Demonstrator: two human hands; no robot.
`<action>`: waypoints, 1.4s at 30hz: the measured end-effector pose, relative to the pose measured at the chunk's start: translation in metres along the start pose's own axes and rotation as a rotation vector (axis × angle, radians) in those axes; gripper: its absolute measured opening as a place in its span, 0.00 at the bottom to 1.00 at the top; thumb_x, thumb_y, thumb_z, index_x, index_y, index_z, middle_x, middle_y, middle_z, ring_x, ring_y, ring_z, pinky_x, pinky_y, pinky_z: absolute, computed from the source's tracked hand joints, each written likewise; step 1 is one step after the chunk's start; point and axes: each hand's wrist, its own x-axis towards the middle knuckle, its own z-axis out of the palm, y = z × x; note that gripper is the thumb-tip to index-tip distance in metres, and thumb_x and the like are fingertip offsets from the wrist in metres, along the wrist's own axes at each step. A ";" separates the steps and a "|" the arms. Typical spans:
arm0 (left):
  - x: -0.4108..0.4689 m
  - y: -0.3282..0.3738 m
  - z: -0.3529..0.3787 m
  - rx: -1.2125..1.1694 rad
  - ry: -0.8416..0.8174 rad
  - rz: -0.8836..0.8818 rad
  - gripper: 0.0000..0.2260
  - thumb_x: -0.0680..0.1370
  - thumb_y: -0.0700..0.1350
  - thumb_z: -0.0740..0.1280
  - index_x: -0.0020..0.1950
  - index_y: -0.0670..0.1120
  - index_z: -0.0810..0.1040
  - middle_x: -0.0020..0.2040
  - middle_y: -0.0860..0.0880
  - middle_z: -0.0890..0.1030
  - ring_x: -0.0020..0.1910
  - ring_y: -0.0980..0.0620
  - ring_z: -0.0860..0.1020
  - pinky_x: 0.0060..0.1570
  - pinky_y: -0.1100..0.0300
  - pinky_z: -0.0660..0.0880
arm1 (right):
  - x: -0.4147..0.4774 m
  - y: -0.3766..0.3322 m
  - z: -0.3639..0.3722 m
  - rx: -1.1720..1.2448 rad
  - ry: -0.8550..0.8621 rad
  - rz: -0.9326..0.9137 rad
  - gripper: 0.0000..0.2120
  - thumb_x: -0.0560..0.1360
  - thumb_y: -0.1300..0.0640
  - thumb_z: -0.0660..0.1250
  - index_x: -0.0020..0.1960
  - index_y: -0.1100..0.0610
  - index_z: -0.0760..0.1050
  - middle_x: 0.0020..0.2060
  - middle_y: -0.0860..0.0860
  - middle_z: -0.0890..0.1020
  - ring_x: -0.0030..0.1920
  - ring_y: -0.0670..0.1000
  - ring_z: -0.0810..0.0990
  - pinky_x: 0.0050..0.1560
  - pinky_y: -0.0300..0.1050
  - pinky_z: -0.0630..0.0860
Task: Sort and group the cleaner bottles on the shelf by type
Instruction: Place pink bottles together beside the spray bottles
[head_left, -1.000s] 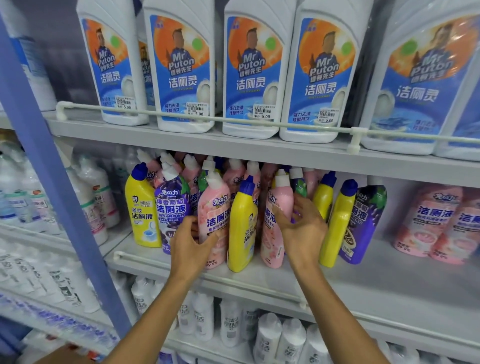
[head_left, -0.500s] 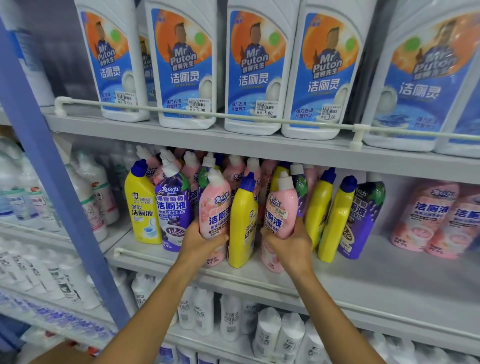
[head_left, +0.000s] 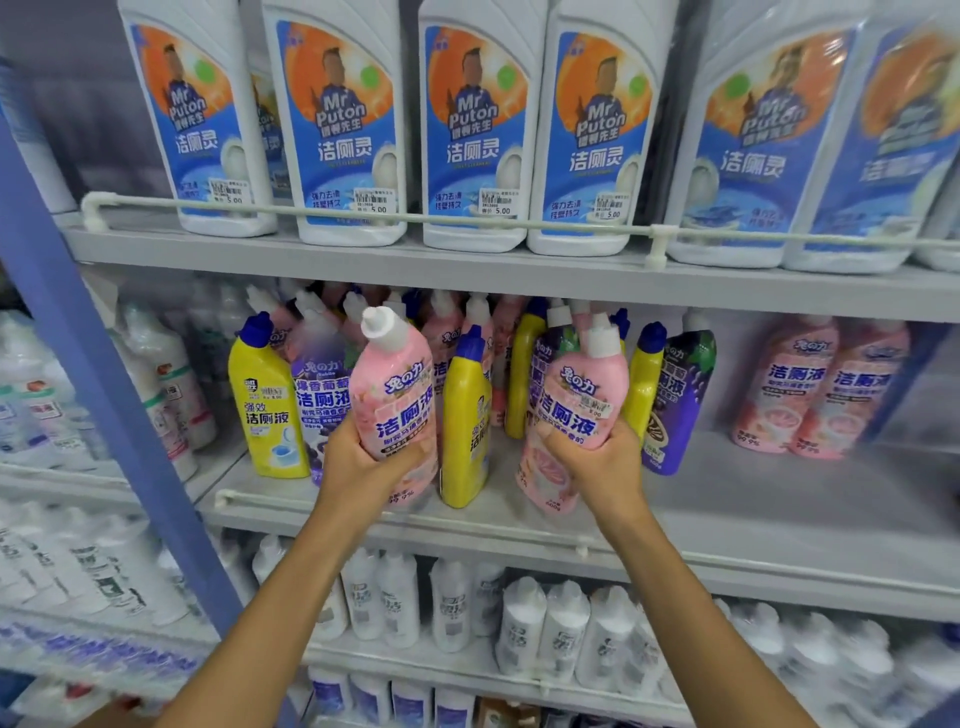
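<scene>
Left hand (head_left: 363, 467) and right hand (head_left: 597, 457) are each wrapping closed around a pink bottle (head_left: 395, 395), (head_left: 576, 415) on the middle shelf (head_left: 779, 499), likely pulling them from the mixed yellow and purple cluster toward the pink pair (head_left: 821, 389) at three o'clock.

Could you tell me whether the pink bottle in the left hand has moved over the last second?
Yes. The pink bottle rose, against the yellow bottle beside it.
</scene>
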 end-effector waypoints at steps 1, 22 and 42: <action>-0.007 0.004 0.003 -0.003 -0.035 0.014 0.20 0.71 0.31 0.78 0.60 0.44 0.82 0.51 0.51 0.88 0.51 0.52 0.87 0.50 0.56 0.83 | -0.004 -0.004 -0.007 0.001 0.004 -0.003 0.16 0.70 0.67 0.79 0.52 0.53 0.81 0.44 0.46 0.88 0.44 0.45 0.87 0.42 0.38 0.83; -0.055 0.001 0.316 0.013 -0.479 -0.086 0.14 0.71 0.29 0.77 0.48 0.46 0.84 0.38 0.56 0.87 0.37 0.61 0.84 0.38 0.68 0.78 | 0.011 -0.033 -0.289 -0.182 0.115 0.001 0.14 0.70 0.66 0.80 0.54 0.58 0.84 0.44 0.48 0.89 0.45 0.48 0.88 0.42 0.38 0.82; -0.074 -0.052 0.454 0.115 -0.214 -0.072 0.26 0.63 0.41 0.85 0.57 0.47 0.80 0.49 0.55 0.87 0.43 0.62 0.85 0.43 0.61 0.83 | 0.038 0.035 -0.412 -0.421 0.147 0.012 0.21 0.70 0.53 0.81 0.52 0.40 0.71 0.50 0.39 0.82 0.48 0.37 0.83 0.46 0.35 0.78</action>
